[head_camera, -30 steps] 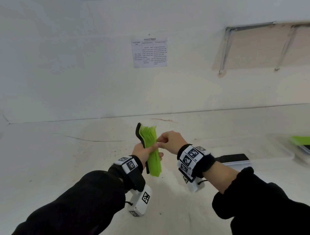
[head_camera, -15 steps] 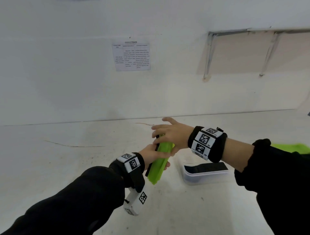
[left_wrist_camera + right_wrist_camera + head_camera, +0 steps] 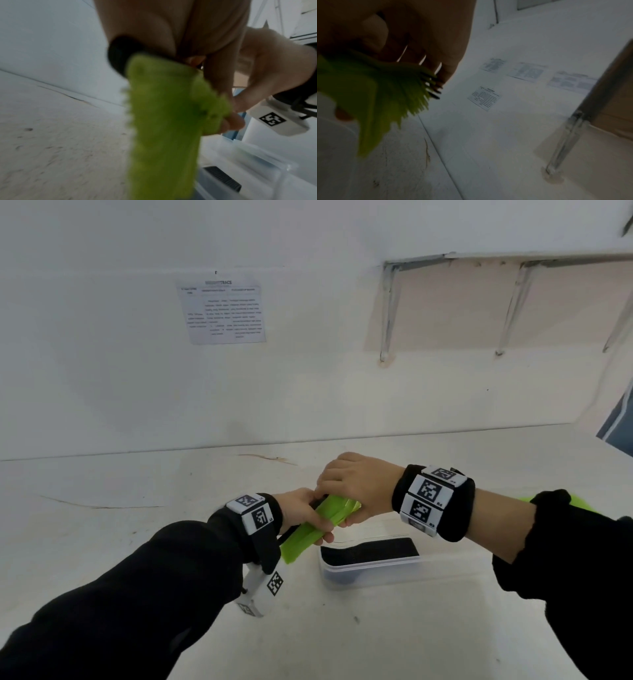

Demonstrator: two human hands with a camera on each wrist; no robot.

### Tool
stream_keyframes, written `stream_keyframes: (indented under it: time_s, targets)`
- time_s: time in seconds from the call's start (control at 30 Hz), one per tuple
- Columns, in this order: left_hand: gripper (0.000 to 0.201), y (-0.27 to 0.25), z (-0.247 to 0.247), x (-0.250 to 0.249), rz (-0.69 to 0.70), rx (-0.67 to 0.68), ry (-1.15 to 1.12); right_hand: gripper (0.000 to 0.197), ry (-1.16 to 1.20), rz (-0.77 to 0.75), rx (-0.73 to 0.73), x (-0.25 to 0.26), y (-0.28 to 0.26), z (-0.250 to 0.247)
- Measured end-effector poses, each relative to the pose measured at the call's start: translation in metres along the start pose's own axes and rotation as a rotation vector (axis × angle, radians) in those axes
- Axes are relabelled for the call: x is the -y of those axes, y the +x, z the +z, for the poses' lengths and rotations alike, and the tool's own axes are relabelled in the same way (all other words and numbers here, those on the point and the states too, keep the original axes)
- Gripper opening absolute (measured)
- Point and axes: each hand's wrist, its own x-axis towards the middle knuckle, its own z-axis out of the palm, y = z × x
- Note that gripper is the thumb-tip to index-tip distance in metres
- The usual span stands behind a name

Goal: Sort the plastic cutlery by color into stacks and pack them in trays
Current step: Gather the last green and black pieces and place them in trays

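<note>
Overhead, a printed sheet (image 3: 222, 311) is seen taped to the white wall; only "TRACE" in its header can be read, the rest is too small. Square black-and-white coded markers are carried on both wristbands. A white, scuffed worktop (image 3: 137, 494) is met by the wall at a straight seam, and metal shelf brackets (image 3: 388, 309) are fixed to the wall on the right. A bundle of green plastic forks (image 3: 310, 527) is held in mid-air above the worktop, its long axis tilted, handles pointing down-left toward the person, tines up-right. One black piece (image 3: 118, 56) is seen against the bundle. The left hand (image 3: 301, 513) is wrapped around the handles; the right hand (image 3: 356, 487) is curled over the tine end, fingers (image 3: 436, 63) clasped on it. A clear tray (image 3: 371, 571) with black cutlery inside sits just beside, right of the bundle.
</note>
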Motion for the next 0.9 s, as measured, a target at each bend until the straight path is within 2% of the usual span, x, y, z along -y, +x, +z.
stream_keyframes:
  time_s: [0.07,0.13,0.2,0.3,0.33,0.37,0.4,0.43,0.47,0.63,0.77,0.9]
  targets:
    - [0.017,0.008,0.006,-0.004,0.002,0.006,0.05,0.059,0.007,0.1,0.066,-0.002,-0.004,-0.001]
    - [0.017,0.016,0.012,-0.006,0.009,-0.012,0.086,0.058,0.026,0.122,0.024,-0.001,-0.012,0.001]
    - [0.016,0.022,0.017,-0.007,0.036,-0.054,0.068,0.058,0.033,0.212,-0.151,-0.007,-0.022,0.012]
    - [0.017,0.032,0.022,-0.006,0.103,-0.199,-0.066,0.046,0.369,0.576,-0.485,-0.007,-0.035,0.024]
    - [0.016,0.035,0.025,-0.004,0.123,-0.26,-0.132,0.038,0.494,0.71,-0.525,-0.005,-0.038,0.026]
    - [0.016,0.038,0.028,-0.003,0.144,-0.311,-0.201,0.032,0.603,0.813,-0.477,-0.002,-0.038,0.027]
    - [0.018,0.041,0.032,-0.002,0.161,-0.349,-0.263,0.033,0.7,0.878,-0.35,0.001,-0.036,0.026]
    - [0.02,0.044,0.037,-0.001,0.171,-0.379,-0.308,0.038,0.797,0.916,-0.222,0.005,-0.032,0.028]
    - [0.02,0.046,0.041,0.001,0.181,-0.407,-0.337,0.042,0.888,0.946,-0.155,0.008,-0.028,0.031]
    - [0.02,0.051,0.05,0.005,0.246,-0.553,-0.377,0.056,1.268,1.094,-0.275,0.009,-0.007,0.045]
    - [0.021,0.048,0.051,0.009,0.276,-0.549,-0.443,0.034,1.24,1.102,-0.337,0.011,0.004,0.051]
    - [0.023,0.044,0.045,0.019,0.278,-0.577,-0.365,0.028,1.276,1.141,-0.375,0.014,0.014,0.054]
